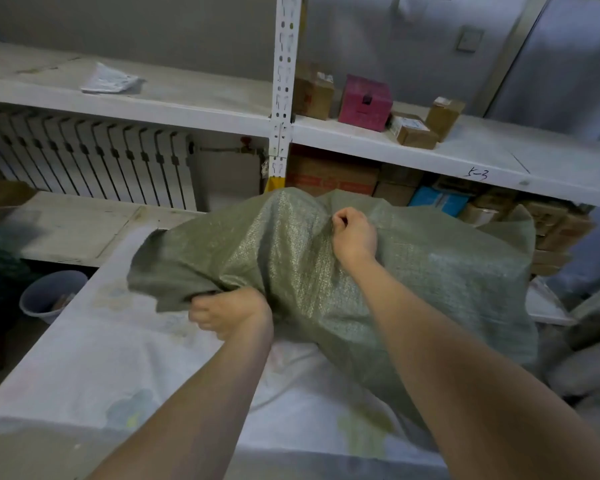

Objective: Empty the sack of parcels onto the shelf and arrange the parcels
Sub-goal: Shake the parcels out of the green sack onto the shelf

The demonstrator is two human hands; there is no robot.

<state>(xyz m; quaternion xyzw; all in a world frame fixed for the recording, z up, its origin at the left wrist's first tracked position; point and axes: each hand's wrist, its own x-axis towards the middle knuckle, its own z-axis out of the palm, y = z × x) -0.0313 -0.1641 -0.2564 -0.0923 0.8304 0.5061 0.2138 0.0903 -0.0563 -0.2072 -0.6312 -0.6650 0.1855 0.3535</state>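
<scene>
Two bare arms reach out from the bottom, the left arm [205, 410] and the right arm [465, 375].

The left hand [229, 315] has its fingers curled tight round the near edge of the green sack [291, 244], close to its floppy flat end. The right hand [354, 233] is up on top of the sack. Its fingers are balled up and they pinch a fold of the cloth.

The sack is big and lumpy. It lies on a table with a white cloth [118, 358] over it. Its fat end points to the right, away from the hands and just in front of the shelves.

Behind the sack is a white shelf [465, 150]. On it stand a pink box [364, 102] and three brown boxes [414, 131] close together. Under that shelf are more boxes [333, 176] packed tight, and one is blue [439, 200].

On the left shelf lies a flat white packet [110, 79], all by itself. Below it is a white radiator [84, 157]. A pale bucket [49, 294] sits on the floor by the table's left side.
</scene>
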